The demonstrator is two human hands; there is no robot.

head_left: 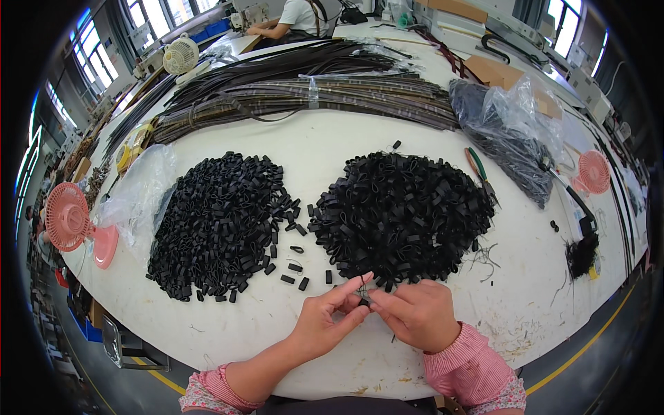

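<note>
My left hand (325, 319) is closed in a loose pinch at the table's near side, with a small black strap loop (364, 301) at its fingertips. Thin dark threads stand up from the loop beside the index finger. My right hand (420, 315) meets it there, thumb and fingers pressed together against the loop; what exactly they grip is hidden. Just beyond the hands lies a large pile of black loops (401, 214), many with loose threads. Left of it is a second pile of black loops (214, 221), and several single loops (296, 268) lie between the two.
Green-and-red-handled pliers or cutters (476, 164) lie by the right pile. Bundled dark strips (311, 93) cross the table's far side. A plastic bag (508, 131) sits far right. Pink fans (72, 221) stand at both sides. Another person (299, 19) sits beyond the table.
</note>
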